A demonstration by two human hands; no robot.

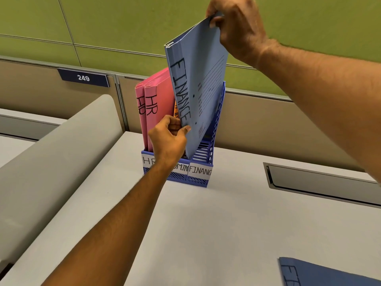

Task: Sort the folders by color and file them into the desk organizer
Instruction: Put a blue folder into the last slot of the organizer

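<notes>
A person's right hand [237, 25] pinches the top corner of a blue folder [201, 83] marked FINANCE, holding it tilted above a blue slotted desk organizer [203, 159], its lower edge dipping into the right-hand compartment, labelled FINANCE. The left hand [169, 137] curls its fingers and thumb around the folder's lower spine edge, just above the middle compartment, whose label is partly hidden behind the wrist. 2 pink folders [153, 104] marked HR stand upright in the left compartment, and a sliver of an orange folder [175, 112] shows between them and the blue one. The organizer sits on a pale grey desk [206, 234], near its back edge and close to a beige partition topped by green wall panels [123, 23]. A second blue folder [321, 273] lies flat at the desk's near right corner, cut off by the frame. A recessed cable slot [321, 182] runs to the right of the organizer, well apart from it. A curved grey divider [61, 151] borders the desk on the left, below a plate [83, 77] numbered 249.
</notes>
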